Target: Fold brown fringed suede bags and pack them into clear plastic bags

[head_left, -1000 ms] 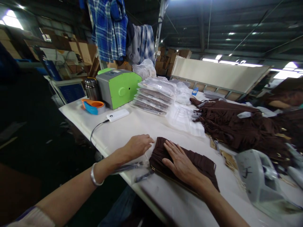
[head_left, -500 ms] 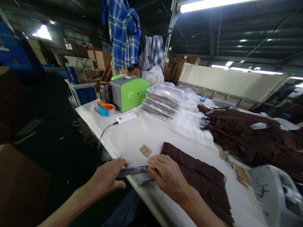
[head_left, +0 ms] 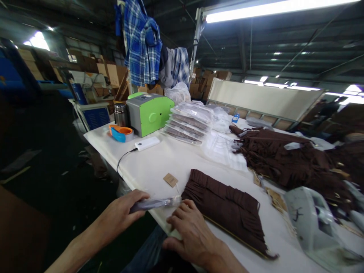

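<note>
My left hand is closed around a slim grey-violet item with a clear end; its exact kind I cannot make out. The clear end points right, towards the garment. My right hand is palm down at the table's near edge, its fingers apart and slightly bent, with nothing visible in it. Just beyond it lies a folded dark brown garment with a gathered end. A brown card tag on a pale string rests at the garment's left corner.
On the white table are a white power bank with a cable, an orange-and-blue tape dispenser, a steel flask, a green-grey machine and bagged garments. Brown garments and a grey-white device occupy the right.
My right hand has let go of the slim item's right end and moved down and nearer the table edge. My left hand has closed on the item, which now tilts slightly upward to the right.
</note>
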Demonstrator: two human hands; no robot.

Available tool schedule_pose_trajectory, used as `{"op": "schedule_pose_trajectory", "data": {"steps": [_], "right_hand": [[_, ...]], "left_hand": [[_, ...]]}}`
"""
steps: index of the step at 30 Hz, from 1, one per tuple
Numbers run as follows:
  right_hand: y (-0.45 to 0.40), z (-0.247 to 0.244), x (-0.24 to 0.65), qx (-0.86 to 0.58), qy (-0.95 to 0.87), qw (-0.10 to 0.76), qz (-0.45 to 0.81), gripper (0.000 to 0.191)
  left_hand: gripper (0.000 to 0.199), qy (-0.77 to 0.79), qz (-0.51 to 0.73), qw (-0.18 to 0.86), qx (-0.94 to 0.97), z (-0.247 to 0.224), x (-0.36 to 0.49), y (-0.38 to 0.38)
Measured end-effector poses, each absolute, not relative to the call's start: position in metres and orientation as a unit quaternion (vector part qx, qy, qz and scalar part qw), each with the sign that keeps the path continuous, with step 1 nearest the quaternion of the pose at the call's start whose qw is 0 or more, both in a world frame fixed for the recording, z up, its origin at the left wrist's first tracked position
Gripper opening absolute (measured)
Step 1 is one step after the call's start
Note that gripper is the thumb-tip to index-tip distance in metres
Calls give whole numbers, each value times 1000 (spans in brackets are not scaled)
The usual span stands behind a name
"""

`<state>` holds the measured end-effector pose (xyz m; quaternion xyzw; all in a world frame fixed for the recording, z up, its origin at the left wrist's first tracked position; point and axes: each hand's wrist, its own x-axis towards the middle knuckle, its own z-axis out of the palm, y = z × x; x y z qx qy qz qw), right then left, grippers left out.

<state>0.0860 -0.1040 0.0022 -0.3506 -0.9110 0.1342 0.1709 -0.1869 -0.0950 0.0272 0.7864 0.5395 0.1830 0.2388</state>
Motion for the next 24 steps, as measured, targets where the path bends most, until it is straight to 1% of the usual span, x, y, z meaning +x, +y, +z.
{"op": "schedule_pose_trajectory", "data": {"steps": [3, 4, 7, 9, 11, 14, 17, 19, 21, 24], "right_hand": [[-108, 2, 105, -347, -914, 175, 119, 38], [-110, 3, 114, -349, -913, 176, 117, 35], [-117, 9, 143, -394, -892, 191, 117, 28], [-123, 10, 162, -443, -862, 218, 116, 25], [-130, 7, 179, -495, -823, 253, 114, 22], [-142, -2, 201, -565, -763, 288, 125, 24], [-154, -10, 214, -590, -739, 306, 112, 24], [-159, -14, 216, -580, -753, 303, 66, 20], [-162, -16, 213, -560, -775, 292, 19, 16], [-163, -17, 202, -538, -788, 299, -17, 7]], "left_hand": [[27, 495, 202, 253, 807, 46, -164, -112], [28, 477, 203, 260, 815, 48, -154, -118], [47, 392, 194, 284, 854, 42, -115, -132], [63, 311, 186, 303, 882, 30, -85, -135], [73, 254, 186, 317, 895, 17, -55, -134], [76, 220, 189, 320, 902, 1, -20, -129], [62, 210, 202, 313, 904, -8, -2, -125], [43, 217, 219, 300, 903, -11, -4, -122], [27, 259, 235, 255, 902, -14, -13, -116], [16, 343, 222, 144, 901, -18, -30, -102]]}}
